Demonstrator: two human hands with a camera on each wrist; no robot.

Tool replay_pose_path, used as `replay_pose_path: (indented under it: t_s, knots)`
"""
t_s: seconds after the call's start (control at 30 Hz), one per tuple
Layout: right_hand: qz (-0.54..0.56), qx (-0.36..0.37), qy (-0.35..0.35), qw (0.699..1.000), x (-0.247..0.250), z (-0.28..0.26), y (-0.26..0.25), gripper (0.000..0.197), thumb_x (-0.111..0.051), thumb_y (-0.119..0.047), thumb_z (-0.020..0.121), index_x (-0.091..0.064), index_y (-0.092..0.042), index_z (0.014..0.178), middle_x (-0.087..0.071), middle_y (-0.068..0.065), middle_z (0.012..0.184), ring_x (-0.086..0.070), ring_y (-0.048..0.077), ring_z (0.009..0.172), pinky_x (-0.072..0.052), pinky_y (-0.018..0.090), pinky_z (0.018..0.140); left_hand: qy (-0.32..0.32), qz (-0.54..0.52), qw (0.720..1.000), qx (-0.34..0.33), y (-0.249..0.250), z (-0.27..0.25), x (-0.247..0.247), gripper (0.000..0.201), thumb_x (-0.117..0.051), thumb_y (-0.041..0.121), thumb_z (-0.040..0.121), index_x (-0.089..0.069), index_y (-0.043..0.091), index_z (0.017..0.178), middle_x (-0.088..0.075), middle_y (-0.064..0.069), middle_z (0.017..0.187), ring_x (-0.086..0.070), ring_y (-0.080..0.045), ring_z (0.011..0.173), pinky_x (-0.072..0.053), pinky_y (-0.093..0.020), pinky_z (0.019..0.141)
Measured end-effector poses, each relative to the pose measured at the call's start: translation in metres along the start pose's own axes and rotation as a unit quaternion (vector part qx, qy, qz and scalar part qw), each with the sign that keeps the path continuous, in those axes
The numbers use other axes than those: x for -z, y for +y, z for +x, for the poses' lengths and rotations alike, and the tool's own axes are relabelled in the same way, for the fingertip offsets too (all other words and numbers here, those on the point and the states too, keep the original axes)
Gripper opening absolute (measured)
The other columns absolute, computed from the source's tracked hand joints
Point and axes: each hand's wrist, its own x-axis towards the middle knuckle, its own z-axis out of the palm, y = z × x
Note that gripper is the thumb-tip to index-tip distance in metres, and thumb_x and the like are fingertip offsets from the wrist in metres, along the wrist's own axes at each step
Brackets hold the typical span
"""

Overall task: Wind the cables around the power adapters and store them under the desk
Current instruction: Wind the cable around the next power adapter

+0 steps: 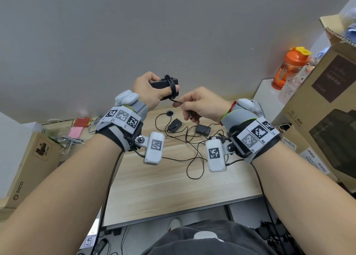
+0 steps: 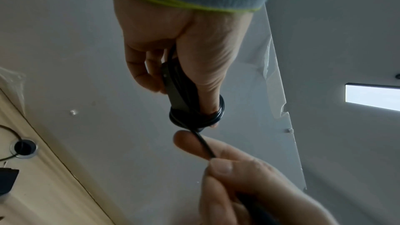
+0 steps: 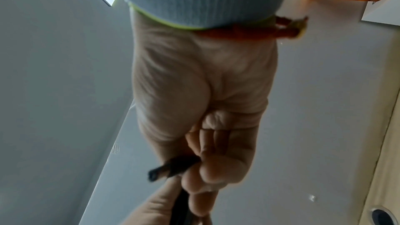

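Above the desk, my left hand [image 1: 154,89] grips a black power adapter [image 1: 159,82] [image 2: 173,91]; its black cable [image 1: 170,85] [image 2: 194,117] is coiled round the adapter and over my left thumb. My right hand [image 1: 194,104] [image 3: 205,160] pinches the cable's free end close under the coil, and the barrel plug [image 1: 189,115] [image 3: 164,171] sticks out of its curled fingers. Two more black adapters [image 1: 175,125] [image 1: 203,129] lie on the wooden desk [image 1: 173,187] below, amid tangled thin black cables [image 1: 192,158].
A round cable grommet [image 1: 170,112] sits at the desk's back edge. Cardboard boxes [image 1: 28,164] [image 1: 327,104] flank the desk, with an orange bottle [image 1: 290,68] at the back right. Small packets [image 1: 77,132] lie at the left. Under the desk, dark items [image 1: 269,233] rest on the floor.
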Motion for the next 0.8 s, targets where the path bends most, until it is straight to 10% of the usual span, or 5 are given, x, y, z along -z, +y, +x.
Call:
replay_pose_path:
  t_s: [0.3,0.47,0.8]
  knots:
    - [0.077,0.063,0.049,0.994,0.01,0.001,-0.013,0.018,-0.046,0.008,0.092,-0.052,-0.01,0.093,-0.067,0.019,0.074,-0.063,0.022,0.051,-0.05,0.025,0.049,-0.021,-0.005,0.999,0.034,0.004,-0.004,-0.002,0.048,-0.094,0.023,0.057,-0.053,0.019,0.08,-0.063,-0.007,0.084,-0.067,-0.027,0.074,-0.062,-0.048,0.065]
    - [0.088,0.103,0.05,0.99,0.014,0.006,-0.01,0.009,-0.054,0.0,0.097,-0.062,-0.005,0.097,-0.072,0.01,0.076,-0.069,0.019,0.064,-0.056,0.023,0.062,-0.063,0.074,0.995,0.009,0.006,-0.005,-0.006,0.041,-0.09,0.029,0.062,-0.064,0.028,0.095,-0.068,0.002,0.084,-0.068,-0.016,0.074,-0.058,-0.025,0.06]
    - [0.083,0.133,0.179,0.971,0.017,0.011,-0.006,0.008,-0.063,-0.006,0.094,-0.065,-0.002,0.1,-0.065,0.005,0.068,-0.056,0.01,0.051,-0.048,0.021,0.051,-0.138,0.014,0.99,0.017,0.018,-0.011,-0.014,0.029,-0.079,0.036,0.071,-0.074,0.019,0.093,-0.076,-0.011,0.088,-0.074,-0.029,0.084,-0.061,-0.048,0.079]
